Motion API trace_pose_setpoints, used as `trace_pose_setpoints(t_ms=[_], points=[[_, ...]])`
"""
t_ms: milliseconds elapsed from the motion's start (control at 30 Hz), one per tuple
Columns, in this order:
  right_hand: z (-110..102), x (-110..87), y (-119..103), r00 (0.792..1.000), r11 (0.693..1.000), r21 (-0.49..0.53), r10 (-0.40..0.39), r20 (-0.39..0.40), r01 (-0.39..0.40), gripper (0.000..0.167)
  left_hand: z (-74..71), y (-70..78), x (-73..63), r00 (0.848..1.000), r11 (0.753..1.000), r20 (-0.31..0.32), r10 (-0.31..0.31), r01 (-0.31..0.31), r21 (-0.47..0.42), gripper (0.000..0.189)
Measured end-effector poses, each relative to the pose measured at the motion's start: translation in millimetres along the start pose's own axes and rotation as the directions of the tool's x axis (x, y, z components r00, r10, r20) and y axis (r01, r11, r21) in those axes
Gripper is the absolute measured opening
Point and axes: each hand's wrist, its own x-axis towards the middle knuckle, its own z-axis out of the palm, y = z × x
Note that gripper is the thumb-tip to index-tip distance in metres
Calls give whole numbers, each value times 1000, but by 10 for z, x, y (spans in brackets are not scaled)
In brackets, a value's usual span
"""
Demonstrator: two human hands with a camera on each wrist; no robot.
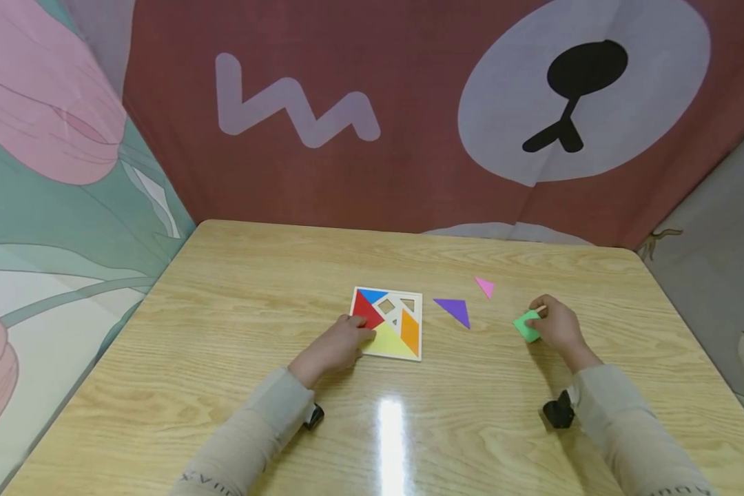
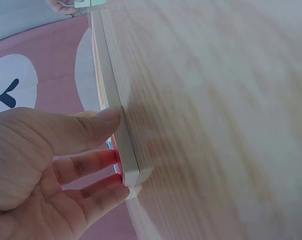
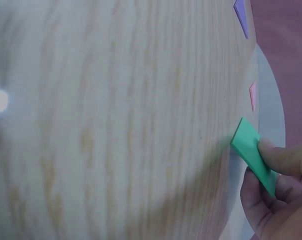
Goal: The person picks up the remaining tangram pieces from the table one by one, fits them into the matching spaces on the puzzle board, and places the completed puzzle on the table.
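Note:
A white square tangram board (image 1: 420, 324) lies on the table, holding red, blue, yellow and orange pieces, with several bare cut-outs toward its far right. My left hand (image 1: 341, 343) grips the board's near-left part; in the left wrist view its thumb (image 2: 108, 122) is on the side edge and the fingers reach across the corner. To the right, my right hand (image 1: 558, 325) pinches a green square tangram piece (image 1: 525, 326) between thumb and fingers. The right wrist view shows this green piece tilted and raised above the table, its shadow below.
Between the board and my right hand lie a purple triangle (image 1: 455, 311) and, farther back, a smaller pink triangle (image 1: 486, 286). The wooden table (image 1: 223, 296) ends at a printed curtain (image 1: 347, 186) behind it. Light glares on the near tabletop.

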Motion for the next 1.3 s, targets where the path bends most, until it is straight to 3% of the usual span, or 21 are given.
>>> trace_pose_setpoints(t_ms=[367, 733, 933, 1100, 1300], points=[[57, 3, -100, 999, 998, 25, -54, -7, 54, 22, 12, 2, 10, 1000, 1000, -4, -4, 4, -10, 22], [120, -1, -179, 1000, 996, 82, -28, 1, 28, 23, 19, -10, 18, 1000, 1000, 7, -11, 11, -2, 21], [174, -9, -231, 999, 992, 117, -35, -39, 39, 20, 24, -15, 17, 1000, 1000, 7, -5, 4, 8, 21], [214, 1, -275, 997, 981, 188, -35, -73, 48, 21, 33, -20, 28, 1000, 1000, 8, -9, 9, -3, 22], [293, 21, -346, 998, 961, 275, -13, -58, 29, 21, 37, -26, 29, 1000, 1000, 6, -9, 9, -2, 22]])
